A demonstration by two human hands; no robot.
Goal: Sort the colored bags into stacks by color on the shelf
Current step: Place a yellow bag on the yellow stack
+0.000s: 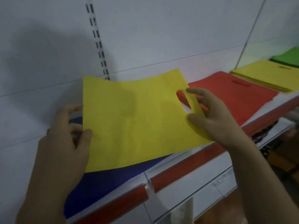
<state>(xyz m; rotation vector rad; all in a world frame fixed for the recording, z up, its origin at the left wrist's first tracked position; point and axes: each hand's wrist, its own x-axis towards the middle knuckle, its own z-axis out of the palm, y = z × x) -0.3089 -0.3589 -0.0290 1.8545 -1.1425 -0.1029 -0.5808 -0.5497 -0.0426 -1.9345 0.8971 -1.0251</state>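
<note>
Yellow bag (137,118): held spread out in mid-frame, just above the shelf (186,168), between both grips. Left grip (64,143), lower left of the frame, pinches the bag's left edge, thumb on the upper face, fingers behind. Right grip (210,117), right of centre, grasps the strip beside the handle cut-out, thumb on the upper face. Its fingers appear to pass behind that strip, though blur leaves this unsure.

Blue bag (105,180): flat on the shelf beneath the yellow bag, showing at lower left.

Red bag (234,97): flat on the shelf to the right, partly behind the right grip.

Yellow stack (267,76) lies beyond it, and the green stack (289,57) is at the upper right edge.

Slotted upright (97,41): on the white back panel, upper left of centre.
</note>
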